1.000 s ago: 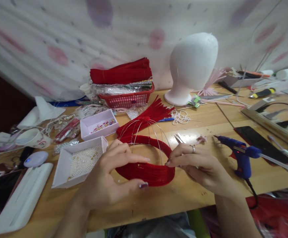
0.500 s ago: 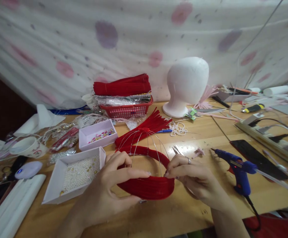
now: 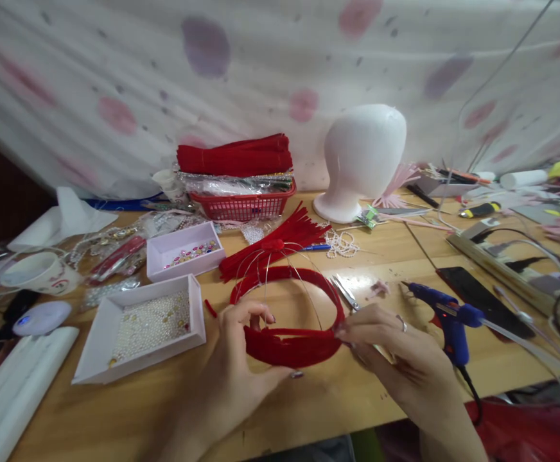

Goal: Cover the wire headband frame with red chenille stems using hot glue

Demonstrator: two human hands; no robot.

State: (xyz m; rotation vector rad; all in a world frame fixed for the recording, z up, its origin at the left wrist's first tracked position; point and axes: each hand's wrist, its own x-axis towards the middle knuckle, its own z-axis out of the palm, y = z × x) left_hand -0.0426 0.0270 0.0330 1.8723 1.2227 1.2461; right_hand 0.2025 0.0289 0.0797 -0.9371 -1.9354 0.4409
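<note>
A round band of red pipe cleaners (image 3: 292,351), with thin wires arching up to a red knot (image 3: 273,244), is held between my hands above the table. My left hand (image 3: 234,346) grips its left side, thumb below the front and fingers curled over the rim. At the right front, my right hand (image 3: 390,346) pinches the band with thumb and fingertips. The tips of that pinch are partly hidden. Behind the band lies a bundle of red pipe cleaners (image 3: 299,234). Scissors (image 3: 345,292) rest just beyond my right hand.
A blue glue gun (image 3: 446,314) lies at right beside a black phone (image 3: 482,298). On the left are a box of pearl beads (image 3: 196,308) and a box of gems (image 3: 157,260). A white foam head (image 3: 364,154) and a red basket (image 3: 244,206) stand behind.
My left fingers have drawn back from the front rim and curled. The band has turned slightly and shifted right with my hands. The view has shifted a little.
</note>
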